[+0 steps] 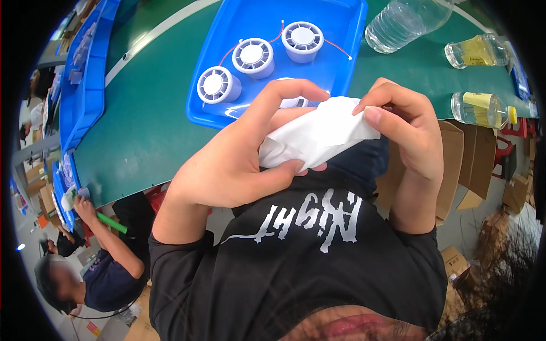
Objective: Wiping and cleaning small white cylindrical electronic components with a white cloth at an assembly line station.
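L hand (227, 156) curled round a thin white sheet (324, 133), ctr of frame, cloth or paper unclear; R hand (410, 128) pinching its upper rt edge. Upper ctr: round white vented units (253, 57) in blue tray (333, 77), 1 partly hidden, on green desk (139, 133). Clear bottles (401, 25) upper rt.

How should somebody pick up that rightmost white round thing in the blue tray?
Probably best: pinch the plain round body of the rightmost white piece, just below its slotted rim, coming from above with fingers on the near and far sides. It seems to stand face up, and a red wire leaves its right side, so stay clear there.
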A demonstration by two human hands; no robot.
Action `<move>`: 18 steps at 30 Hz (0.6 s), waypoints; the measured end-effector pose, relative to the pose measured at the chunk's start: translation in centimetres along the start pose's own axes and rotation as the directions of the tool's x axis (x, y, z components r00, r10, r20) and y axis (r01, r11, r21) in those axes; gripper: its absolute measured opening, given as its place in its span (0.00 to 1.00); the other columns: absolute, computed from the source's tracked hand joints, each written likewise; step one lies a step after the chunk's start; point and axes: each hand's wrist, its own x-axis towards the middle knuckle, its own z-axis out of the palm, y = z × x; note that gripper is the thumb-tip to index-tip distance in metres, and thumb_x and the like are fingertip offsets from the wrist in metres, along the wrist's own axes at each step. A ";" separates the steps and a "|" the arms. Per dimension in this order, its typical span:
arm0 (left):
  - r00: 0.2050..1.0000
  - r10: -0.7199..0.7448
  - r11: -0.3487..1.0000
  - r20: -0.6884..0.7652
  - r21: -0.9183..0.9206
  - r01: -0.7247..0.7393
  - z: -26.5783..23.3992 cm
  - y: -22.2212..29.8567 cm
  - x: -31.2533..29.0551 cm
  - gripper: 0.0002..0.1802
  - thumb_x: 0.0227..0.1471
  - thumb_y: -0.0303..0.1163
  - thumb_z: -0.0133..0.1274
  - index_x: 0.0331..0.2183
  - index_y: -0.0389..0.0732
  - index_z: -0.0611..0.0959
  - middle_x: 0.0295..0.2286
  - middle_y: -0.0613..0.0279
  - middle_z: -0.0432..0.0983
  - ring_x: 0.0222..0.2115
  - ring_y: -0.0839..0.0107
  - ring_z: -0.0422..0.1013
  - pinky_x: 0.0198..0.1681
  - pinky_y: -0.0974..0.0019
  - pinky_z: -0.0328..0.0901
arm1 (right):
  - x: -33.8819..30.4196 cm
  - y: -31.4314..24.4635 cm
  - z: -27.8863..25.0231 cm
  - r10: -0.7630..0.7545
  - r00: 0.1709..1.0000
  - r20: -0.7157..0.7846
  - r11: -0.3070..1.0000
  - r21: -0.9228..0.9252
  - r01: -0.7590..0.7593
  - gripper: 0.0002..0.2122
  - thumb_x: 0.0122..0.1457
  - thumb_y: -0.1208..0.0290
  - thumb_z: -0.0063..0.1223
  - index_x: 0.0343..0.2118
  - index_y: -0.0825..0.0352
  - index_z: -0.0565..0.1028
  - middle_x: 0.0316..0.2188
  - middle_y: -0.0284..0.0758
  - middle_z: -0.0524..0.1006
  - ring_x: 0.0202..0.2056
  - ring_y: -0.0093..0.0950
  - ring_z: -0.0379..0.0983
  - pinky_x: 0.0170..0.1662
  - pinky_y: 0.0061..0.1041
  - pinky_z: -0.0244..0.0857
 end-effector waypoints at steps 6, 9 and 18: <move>0.998 -0.033 0.992 0.048 0.124 0.027 0.5 -0.5 -0.4 0.40 0.45 0.10 0.45 0.59 0.39 0.55 0.47 0.49 0.71 0.42 0.70 0.71 0.44 0.70 0.67 | -0.7 -1.8 0.9 -0.107 0.991 -0.079 0.967 -0.241 0.085 0.05 0.51 0.75 0.58 0.26 0.72 0.77 0.22 0.28 0.71 0.26 0.16 0.64 0.29 0.17 0.55; 0.991 -0.068 0.994 0.111 0.093 0.058 1.4 -0.5 0.3 0.40 0.44 0.11 0.46 0.59 0.43 0.56 0.46 0.51 0.72 0.40 0.74 0.69 0.45 0.70 0.64 | -2.3 -2.9 0.5 -0.149 0.966 -0.212 0.945 -0.318 0.076 0.05 0.48 0.76 0.58 0.24 0.72 0.76 0.22 0.29 0.71 0.25 0.17 0.63 0.28 0.17 0.53; 0.922 -0.276 0.875 0.272 -0.325 0.358 3.6 -2.2 0.4 0.50 0.42 0.19 0.54 0.63 0.37 0.47 0.48 0.56 0.67 0.42 0.73 0.71 0.43 0.67 0.70 | -2.3 -0.1 -1.0 -0.087 0.909 -0.408 0.913 -0.398 -0.091 0.05 0.59 0.72 0.56 0.34 0.68 0.76 0.20 0.22 0.69 0.23 0.10 0.61 0.26 0.13 0.54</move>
